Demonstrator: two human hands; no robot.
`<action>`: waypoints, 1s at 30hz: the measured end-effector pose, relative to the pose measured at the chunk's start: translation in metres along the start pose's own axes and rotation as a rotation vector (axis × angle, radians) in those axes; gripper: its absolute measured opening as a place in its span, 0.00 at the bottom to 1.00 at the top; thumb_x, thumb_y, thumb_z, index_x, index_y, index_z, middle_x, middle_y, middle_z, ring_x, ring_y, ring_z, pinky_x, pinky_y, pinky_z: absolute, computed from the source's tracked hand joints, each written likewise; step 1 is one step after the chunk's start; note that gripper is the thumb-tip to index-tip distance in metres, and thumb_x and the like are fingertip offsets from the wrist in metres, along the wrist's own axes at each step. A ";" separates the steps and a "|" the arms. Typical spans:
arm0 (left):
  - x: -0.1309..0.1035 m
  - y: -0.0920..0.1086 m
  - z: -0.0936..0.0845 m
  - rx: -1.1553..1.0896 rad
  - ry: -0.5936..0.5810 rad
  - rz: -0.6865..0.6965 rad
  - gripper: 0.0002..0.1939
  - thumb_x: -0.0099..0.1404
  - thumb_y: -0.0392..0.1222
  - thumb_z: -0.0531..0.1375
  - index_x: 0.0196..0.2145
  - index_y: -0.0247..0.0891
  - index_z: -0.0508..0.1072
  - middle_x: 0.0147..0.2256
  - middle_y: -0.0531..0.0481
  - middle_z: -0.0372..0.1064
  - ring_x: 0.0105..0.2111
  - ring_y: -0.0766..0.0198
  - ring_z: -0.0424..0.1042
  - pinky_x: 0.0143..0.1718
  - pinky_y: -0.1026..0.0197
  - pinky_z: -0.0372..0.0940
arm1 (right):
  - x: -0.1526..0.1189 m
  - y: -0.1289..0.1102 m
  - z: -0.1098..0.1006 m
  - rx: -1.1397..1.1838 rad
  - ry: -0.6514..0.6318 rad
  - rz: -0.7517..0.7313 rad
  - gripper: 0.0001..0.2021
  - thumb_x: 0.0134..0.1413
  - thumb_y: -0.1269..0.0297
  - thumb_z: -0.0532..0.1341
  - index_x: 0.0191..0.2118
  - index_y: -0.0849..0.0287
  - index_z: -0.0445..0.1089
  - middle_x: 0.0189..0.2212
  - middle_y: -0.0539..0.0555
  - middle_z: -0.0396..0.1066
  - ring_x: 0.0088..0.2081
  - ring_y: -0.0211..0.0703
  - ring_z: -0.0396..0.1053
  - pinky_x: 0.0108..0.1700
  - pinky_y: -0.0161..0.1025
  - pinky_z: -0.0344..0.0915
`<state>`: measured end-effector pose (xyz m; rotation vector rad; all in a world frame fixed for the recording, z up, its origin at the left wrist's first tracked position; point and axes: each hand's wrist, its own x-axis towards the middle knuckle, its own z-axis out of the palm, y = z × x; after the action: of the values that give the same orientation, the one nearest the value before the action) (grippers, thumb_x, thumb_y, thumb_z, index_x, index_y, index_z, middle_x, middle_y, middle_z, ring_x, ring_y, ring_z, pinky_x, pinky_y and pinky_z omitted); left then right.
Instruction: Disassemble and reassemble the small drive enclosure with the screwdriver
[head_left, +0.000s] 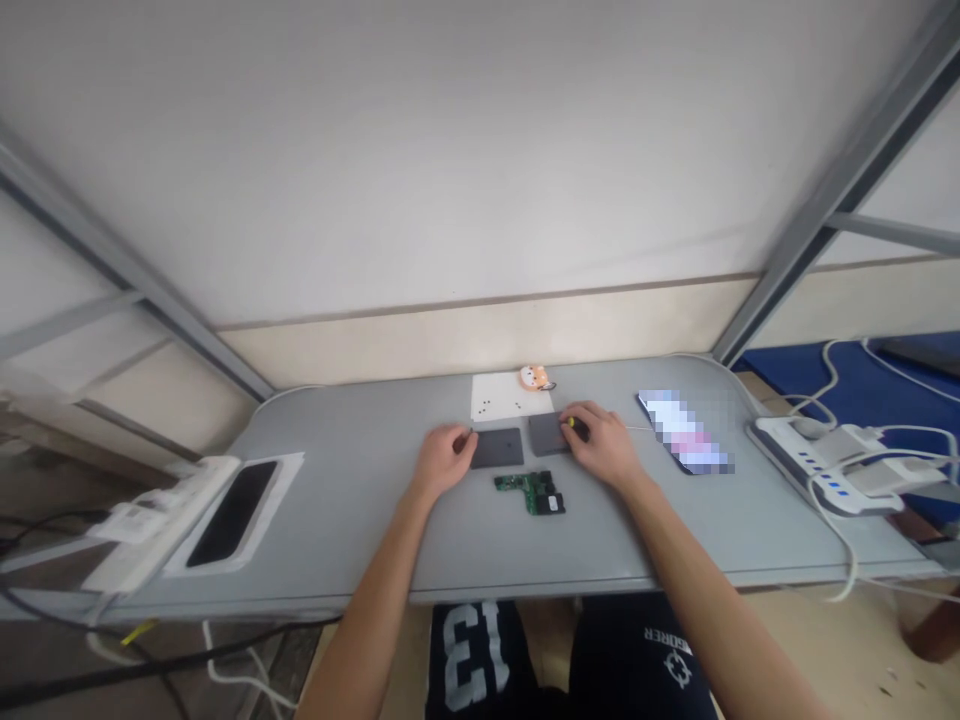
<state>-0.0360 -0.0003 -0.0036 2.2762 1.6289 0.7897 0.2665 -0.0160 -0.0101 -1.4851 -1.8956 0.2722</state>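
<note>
Head view: bunching the left hand [445, 455] at the outer end of a dark panel [498, 448], can't tell if pinching it! Gripping a yellow-and-black tool [577, 427] in the right hand [606, 440], right beside a second dark panel [545, 435]. Spot a green circuit board [534, 492] towards the bench's [337, 520] front edge, small dark bits [484, 404] on white paper [495, 386] near the back, a blurred lit phone [686, 432] towards the right edge.
</note>
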 end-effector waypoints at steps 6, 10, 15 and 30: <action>-0.001 -0.004 0.003 -0.022 0.028 -0.015 0.19 0.72 0.45 0.54 0.23 0.40 0.64 0.23 0.52 0.62 0.27 0.62 0.64 0.34 0.60 0.56 | 0.000 0.000 0.000 -0.012 0.008 0.000 0.08 0.61 0.66 0.58 0.41 0.53 0.75 0.48 0.55 0.76 0.44 0.48 0.75 0.50 0.47 0.60; -0.001 -0.008 0.007 -0.053 0.052 -0.032 0.11 0.72 0.44 0.55 0.33 0.39 0.71 0.25 0.52 0.67 0.28 0.63 0.66 0.34 0.61 0.58 | 0.000 0.000 0.000 0.000 0.010 -0.008 0.07 0.60 0.66 0.59 0.40 0.53 0.75 0.47 0.54 0.76 0.44 0.47 0.75 0.50 0.47 0.60; -0.001 -0.012 0.010 -0.064 0.063 -0.046 0.09 0.71 0.44 0.56 0.37 0.39 0.74 0.26 0.52 0.69 0.28 0.63 0.68 0.34 0.61 0.61 | 0.000 0.000 0.000 0.001 0.014 0.013 0.07 0.61 0.66 0.59 0.39 0.53 0.75 0.45 0.53 0.77 0.41 0.46 0.75 0.50 0.46 0.60; -0.002 -0.010 0.009 -0.021 0.088 -0.087 0.09 0.73 0.42 0.55 0.38 0.38 0.73 0.28 0.51 0.72 0.28 0.62 0.69 0.35 0.60 0.61 | 0.000 0.004 0.003 -0.022 0.033 -0.017 0.07 0.60 0.66 0.59 0.40 0.53 0.74 0.44 0.53 0.77 0.42 0.47 0.75 0.48 0.46 0.60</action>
<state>-0.0393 0.0027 -0.0158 2.1684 1.7361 0.8926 0.2679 -0.0141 -0.0149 -1.4786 -1.8903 0.2183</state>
